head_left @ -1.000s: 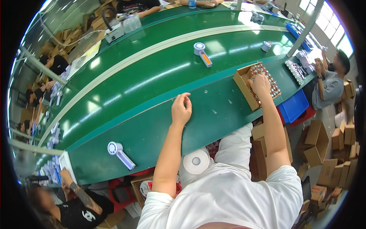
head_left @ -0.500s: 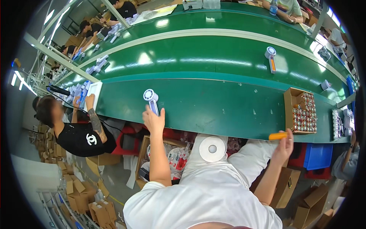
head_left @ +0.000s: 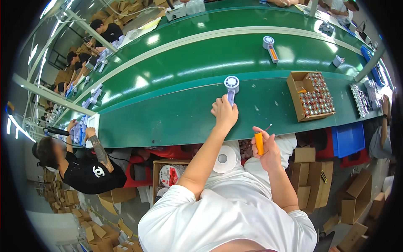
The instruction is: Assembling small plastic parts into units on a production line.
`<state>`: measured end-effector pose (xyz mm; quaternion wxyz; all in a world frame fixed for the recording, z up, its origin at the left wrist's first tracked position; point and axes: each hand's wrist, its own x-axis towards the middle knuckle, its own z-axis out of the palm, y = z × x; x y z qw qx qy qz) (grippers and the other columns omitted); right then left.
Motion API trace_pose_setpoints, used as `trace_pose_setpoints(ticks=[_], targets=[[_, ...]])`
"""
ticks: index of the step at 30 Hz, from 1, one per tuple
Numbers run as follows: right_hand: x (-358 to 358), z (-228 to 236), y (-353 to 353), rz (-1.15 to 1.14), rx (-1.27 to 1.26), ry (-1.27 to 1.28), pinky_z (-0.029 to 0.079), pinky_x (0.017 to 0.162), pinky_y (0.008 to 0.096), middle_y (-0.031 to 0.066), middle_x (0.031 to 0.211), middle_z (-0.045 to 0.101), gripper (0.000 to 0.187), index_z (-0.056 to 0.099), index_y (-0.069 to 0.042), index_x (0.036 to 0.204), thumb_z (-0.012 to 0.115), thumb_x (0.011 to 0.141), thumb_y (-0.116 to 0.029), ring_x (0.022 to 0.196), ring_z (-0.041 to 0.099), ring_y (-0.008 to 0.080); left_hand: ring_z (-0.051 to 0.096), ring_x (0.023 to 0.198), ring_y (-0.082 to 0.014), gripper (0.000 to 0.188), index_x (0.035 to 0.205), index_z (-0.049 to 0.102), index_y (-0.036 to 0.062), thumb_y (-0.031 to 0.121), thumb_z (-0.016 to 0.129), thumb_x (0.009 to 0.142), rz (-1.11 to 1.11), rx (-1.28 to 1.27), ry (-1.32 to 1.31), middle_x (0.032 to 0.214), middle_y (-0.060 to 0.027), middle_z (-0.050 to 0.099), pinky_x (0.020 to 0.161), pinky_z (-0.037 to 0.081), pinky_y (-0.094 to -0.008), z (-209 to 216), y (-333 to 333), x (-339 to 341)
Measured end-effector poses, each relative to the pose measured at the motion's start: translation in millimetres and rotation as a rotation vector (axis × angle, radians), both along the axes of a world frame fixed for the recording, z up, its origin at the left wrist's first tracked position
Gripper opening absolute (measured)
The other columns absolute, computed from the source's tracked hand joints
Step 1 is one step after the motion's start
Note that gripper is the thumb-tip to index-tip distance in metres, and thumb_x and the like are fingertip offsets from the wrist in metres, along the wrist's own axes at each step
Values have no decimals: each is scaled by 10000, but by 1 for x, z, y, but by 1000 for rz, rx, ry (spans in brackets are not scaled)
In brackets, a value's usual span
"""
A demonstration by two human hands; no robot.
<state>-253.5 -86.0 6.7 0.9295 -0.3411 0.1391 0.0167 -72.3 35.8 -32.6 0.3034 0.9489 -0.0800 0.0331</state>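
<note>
My left hand is closed around the handle of a pale lavender handheld fan. The fan lies on the green worktable, its round head pointing away from me. Closer to my body, past the table's front edge, my right hand holds an orange cylindrical battery between thumb and fingers. A thin wire with a small white end sticks out from the battery's top.
An open cardboard box of batteries stands to the right on the table. Another fan with an orange battery in its handle lies on the green conveyor. A white roll rests at my lap. On the left sits a co-worker.
My left hand now grips the fan's handle, and both appear further right in the view. My right hand has brought the battery leftward from beside the box, turning it upright.
</note>
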Motion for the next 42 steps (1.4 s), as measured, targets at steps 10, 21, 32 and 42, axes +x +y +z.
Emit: trace_pose_setpoints(ticks=[10,21,32,42], targets=[[-63,-38,-70,-219,-404,-67,413,445,231,174,977,655,477,318,-30,1441,450,1030,-233,545,605,166,561,1014,-279,562,1299,517,69,248,708,802,-665,-162,479,1059,-134,599,830,401,-422,15,51,-135],[-9,-27,-53,-128,-530,-217,357,537,213,51,803,519,362,450,-3,1298,466,1028,-243,613,454,91,548,1033,-329,783,1376,461,60,407,740,733,-667,627,-47,1049,-159,602,852,392,-472,-81,81,-181],[-6,17,-40,-302,-613,-164,290,488,188,-42,641,493,98,619,6,987,636,891,-3,531,402,23,598,1086,-260,821,1521,179,-8,196,617,856,-645,-735,447,1187,-204,588,963,423,-380,56,98,-135],[-5,65,22,-204,-617,-296,302,462,192,-10,614,522,167,610,33,959,640,932,-129,511,436,38,562,984,-250,781,1496,194,-65,296,540,896,-578,-730,-43,1177,-195,569,814,352,-348,72,59,-121]])
